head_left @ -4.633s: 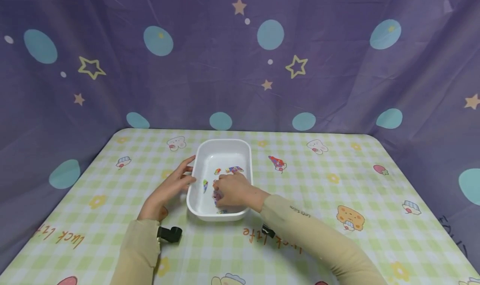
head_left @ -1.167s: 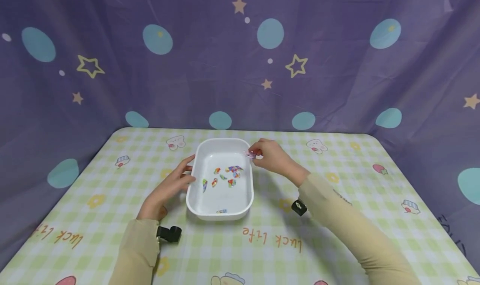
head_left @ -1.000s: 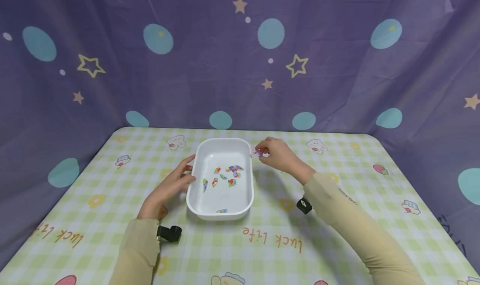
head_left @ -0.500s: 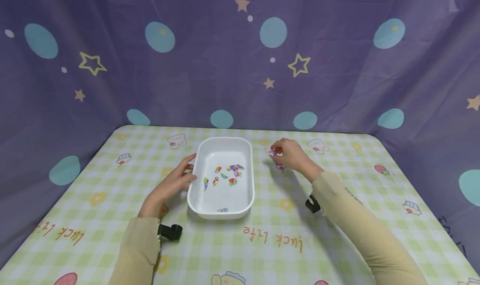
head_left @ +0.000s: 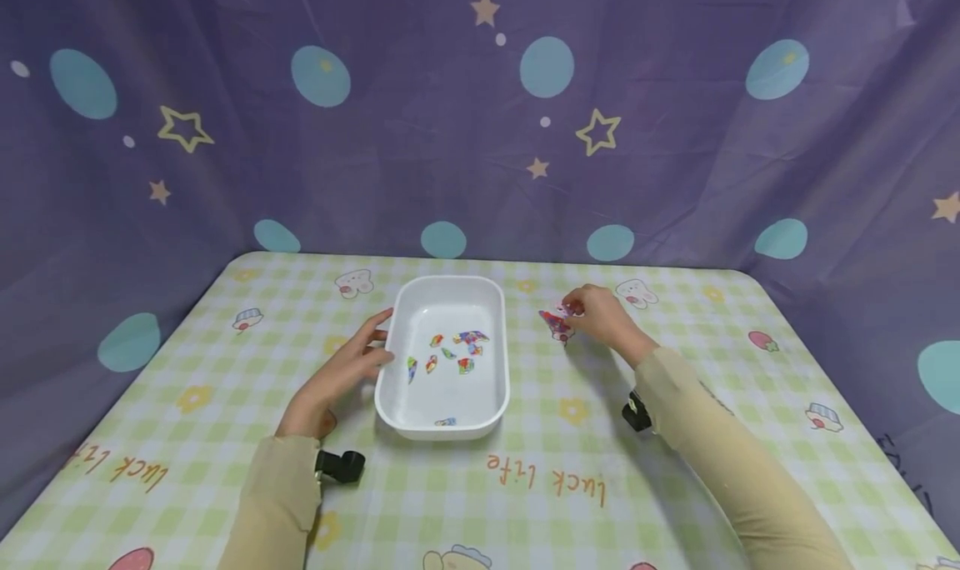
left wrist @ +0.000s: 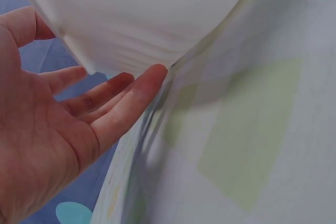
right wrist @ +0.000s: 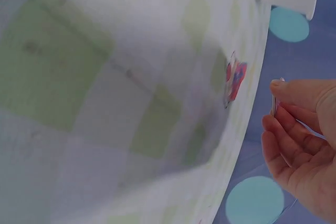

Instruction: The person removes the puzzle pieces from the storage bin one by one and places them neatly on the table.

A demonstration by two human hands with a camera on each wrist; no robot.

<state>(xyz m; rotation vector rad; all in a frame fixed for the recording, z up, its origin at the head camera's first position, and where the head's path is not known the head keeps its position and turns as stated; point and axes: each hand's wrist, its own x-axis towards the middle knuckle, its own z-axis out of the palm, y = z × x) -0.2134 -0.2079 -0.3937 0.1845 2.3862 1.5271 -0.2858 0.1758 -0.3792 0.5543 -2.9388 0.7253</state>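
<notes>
From above the near side, the head view faces forward and down over the desk [head_left: 420, 503], wide enough for the tray [head_left: 442, 395], left hand [head_left: 341, 377] and right hand [head_left: 603, 318], the curtain [head_left: 450, 153] beyond. Both wrist views look from close by, tipped sideways. All three share the tray; head and right wrist also share the colourful piece [head_left: 553, 322] lying on the desk.
</notes>
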